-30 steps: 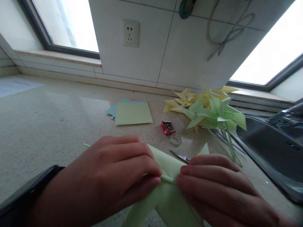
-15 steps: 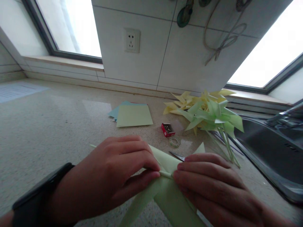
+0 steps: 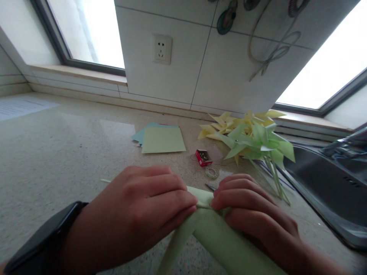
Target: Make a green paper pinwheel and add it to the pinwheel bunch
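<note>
Between my hands is a light green sheet of paper (image 3: 226,240) with cut, folded flaps, like a paper pinwheel. My left hand (image 3: 146,210) is closed, its thumb and fingertips pinching a thin green paper stick (image 3: 105,180) at the middle of the sheet. One end of the stick pokes out past the left knuckles. My right hand (image 3: 255,210) is also closed, its fingertips pressed on the paper right beside the left ones. What lies under the right fingers is hidden. A pointed metal blade tip (image 3: 210,187) shows just behind the right fingers.
Beyond my hands lie a stack of green and blue paper squares (image 3: 164,140), a small red box of metal pins (image 3: 203,157) and a tape roll (image 3: 212,172). Finished yellow and green pinwheels (image 3: 252,135) rest at the right, beside a sink (image 3: 323,183). A printed sheet (image 3: 25,107) lies far left.
My right fingers have shifted up and curled more over the paper, while my left fingertips have slid slightly right. The lower part of the sheet now bulges to the right.
</note>
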Demonstrator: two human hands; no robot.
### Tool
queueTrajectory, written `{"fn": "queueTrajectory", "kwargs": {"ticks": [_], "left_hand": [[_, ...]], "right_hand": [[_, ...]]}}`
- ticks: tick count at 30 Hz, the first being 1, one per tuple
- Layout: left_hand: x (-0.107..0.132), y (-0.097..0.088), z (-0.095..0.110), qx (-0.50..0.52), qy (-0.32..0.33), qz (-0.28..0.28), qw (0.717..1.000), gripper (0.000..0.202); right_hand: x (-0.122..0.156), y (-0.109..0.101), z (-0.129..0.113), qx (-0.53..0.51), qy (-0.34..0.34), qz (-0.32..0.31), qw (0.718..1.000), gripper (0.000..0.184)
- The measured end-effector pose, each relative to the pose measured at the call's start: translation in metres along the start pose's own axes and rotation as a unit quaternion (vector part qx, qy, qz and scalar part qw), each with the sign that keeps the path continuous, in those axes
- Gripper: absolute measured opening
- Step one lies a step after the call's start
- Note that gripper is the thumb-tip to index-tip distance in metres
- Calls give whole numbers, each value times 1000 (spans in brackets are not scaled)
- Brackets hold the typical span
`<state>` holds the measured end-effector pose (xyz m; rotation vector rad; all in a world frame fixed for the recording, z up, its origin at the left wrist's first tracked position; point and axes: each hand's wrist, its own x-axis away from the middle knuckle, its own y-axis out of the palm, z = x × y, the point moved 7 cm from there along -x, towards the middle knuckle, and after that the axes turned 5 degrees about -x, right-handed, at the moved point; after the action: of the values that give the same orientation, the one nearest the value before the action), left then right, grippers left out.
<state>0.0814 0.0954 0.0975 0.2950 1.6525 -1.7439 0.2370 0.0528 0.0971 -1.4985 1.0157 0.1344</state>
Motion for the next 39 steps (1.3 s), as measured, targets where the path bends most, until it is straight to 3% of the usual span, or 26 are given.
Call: {"fn": "queueTrajectory", "kwargs": {"ticks": [4, 7, 9, 12, 15, 21, 27, 39], "left_hand": [[0, 5, -4, -3, -8, -22, 1000, 18], [2, 8, -11, -31, -8, -46, 998, 18], [5, 9, -17, -46, -3, -58, 997, 22], [9, 9, -28, -76, -6, -57, 995, 25], [13, 10, -40, -104, -29, -58, 992, 29], [18, 18, -61, -67, -109, -95, 987, 24], [19, 29, -61, -54, -134, -120, 982, 31], [19, 48, -62, 61, -206, -124, 969, 33]], "right_hand": [[-6, 0, 6, -11, -28, 34, 999, 15], [-6, 0, 19, -64, -3, 68, 996, 14], [-1, -1, 33, -106, 48, 112, 987, 12], [9, -1, 53, -111, 140, 175, 968, 37], [15, -1, 69, -143, 227, 218, 938, 41], [10, 5, 86, -243, 303, 210, 897, 27], [15, 12, 106, -293, 356, 205, 863, 34], [22, 8, 119, -281, 397, 228, 843, 37]]}}
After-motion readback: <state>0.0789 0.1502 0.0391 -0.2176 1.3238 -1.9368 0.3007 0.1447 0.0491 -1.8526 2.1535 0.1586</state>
